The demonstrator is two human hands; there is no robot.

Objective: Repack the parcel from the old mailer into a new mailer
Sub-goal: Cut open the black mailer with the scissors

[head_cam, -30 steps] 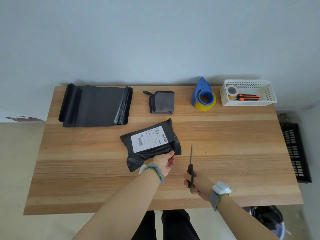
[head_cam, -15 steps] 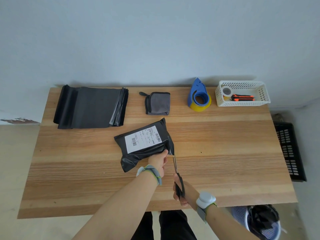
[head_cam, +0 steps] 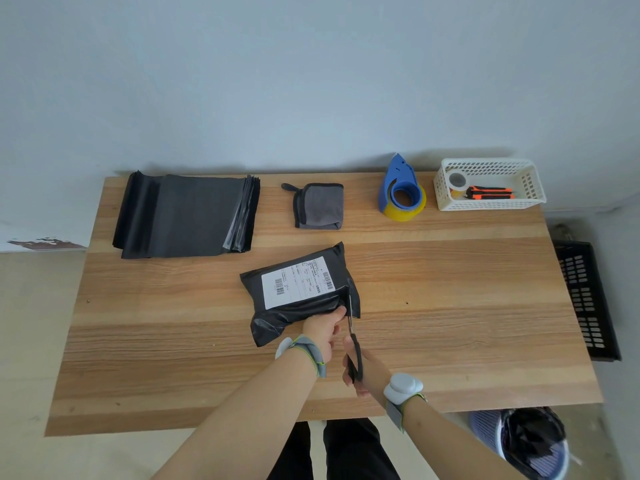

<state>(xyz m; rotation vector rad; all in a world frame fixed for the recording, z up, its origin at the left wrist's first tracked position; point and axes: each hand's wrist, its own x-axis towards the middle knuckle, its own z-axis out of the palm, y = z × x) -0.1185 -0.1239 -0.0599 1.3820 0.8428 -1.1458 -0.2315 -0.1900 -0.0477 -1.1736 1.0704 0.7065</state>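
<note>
The old black mailer (head_cam: pixel 298 304) with a white shipping label lies in the middle of the wooden table (head_cam: pixel 450 306). My left hand (head_cam: pixel 323 329) pinches its near right edge. My right hand (head_cam: pixel 363 370) grips black scissors (head_cam: pixel 352 344), and their blades reach into the mailer's right end. A stack of new black mailers (head_cam: pixel 187 213) lies flat at the back left of the table.
A folded grey cloth (head_cam: pixel 320 206) and a blue tape dispenser (head_cam: pixel 401 192) stand along the back edge. At the back right, a white basket (head_cam: pixel 491 202) holds a tape roll and an orange cutter. A lined bin (head_cam: pixel 526 441) and a black crate (head_cam: pixel 585 299) sit on the floor to the right.
My right hand has swung the scissors left from open table to the mailer's right end, and the blades now sit against the plastic. My left hand keeps its hold.
</note>
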